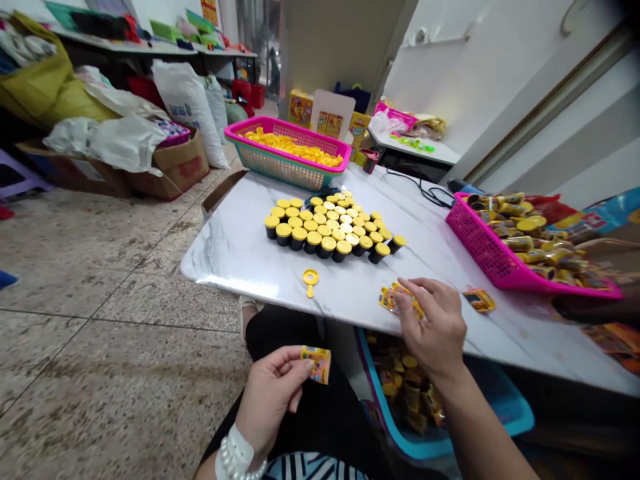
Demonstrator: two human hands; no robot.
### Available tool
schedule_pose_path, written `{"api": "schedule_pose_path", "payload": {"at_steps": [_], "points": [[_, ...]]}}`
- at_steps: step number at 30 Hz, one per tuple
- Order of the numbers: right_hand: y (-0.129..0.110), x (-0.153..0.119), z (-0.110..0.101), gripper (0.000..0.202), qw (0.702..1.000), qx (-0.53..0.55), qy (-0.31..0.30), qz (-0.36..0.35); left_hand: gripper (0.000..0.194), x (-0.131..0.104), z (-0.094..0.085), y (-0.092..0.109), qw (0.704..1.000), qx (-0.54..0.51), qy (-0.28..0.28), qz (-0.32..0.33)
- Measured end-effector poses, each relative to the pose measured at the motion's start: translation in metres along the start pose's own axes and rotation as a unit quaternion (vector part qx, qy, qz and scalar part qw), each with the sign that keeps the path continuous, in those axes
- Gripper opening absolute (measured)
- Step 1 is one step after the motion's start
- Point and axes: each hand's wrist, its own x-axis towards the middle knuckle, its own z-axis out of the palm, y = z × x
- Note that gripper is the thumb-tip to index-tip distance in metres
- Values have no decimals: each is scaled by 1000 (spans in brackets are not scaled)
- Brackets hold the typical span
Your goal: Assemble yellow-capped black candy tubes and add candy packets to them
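My left hand (275,383), closed, pinches a small yellow printed label (317,365) between thumb and fingers, above my lap. At the front edge of the table my right hand (436,323) has its thumb and fingers closed around a small pile of yellow printed labels (388,299); the fingers partly hide them. Another little bunch of labels (480,300) lies right of that hand. A yellow plastic ring with a short handle (311,283) rests flat, left of the pile. Behind it, several black tubs with yellow lids (327,247) stand upright in a tight group.
A pink and teal basket (285,175) of yellow plastic parts stands at the table's far left. On the right, a pink basket (487,260) holds wrapped tubs. Below the table edge sits a blue basket (515,407) with more tubs. Cardboard boxes (180,167) and sacks stand on the floor.
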Motion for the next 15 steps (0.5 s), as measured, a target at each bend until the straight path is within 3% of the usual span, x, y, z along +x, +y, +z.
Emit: {"api": "schedule_pose_path", "payload": {"at_steps": [5,9,12,13,15], "points": [[10,50,34,25,999,-7,-28,26,31,8,17,7,995,-22,-81,-49],[6,70,55,16,990,-36,-100,90,32,9,22,16,994,-64,-74,-43],[-10,60,39,18,988,55,-61,134,34,10,16,21,992,-103,-61,-50],[-18,51,28,26,977,126,-50,165,34,10,14,21,990,-113,-61,-56],[-35,27,5,42,927,297,-66,221,33,11,9,19,987,-128,-64,-68]]}}
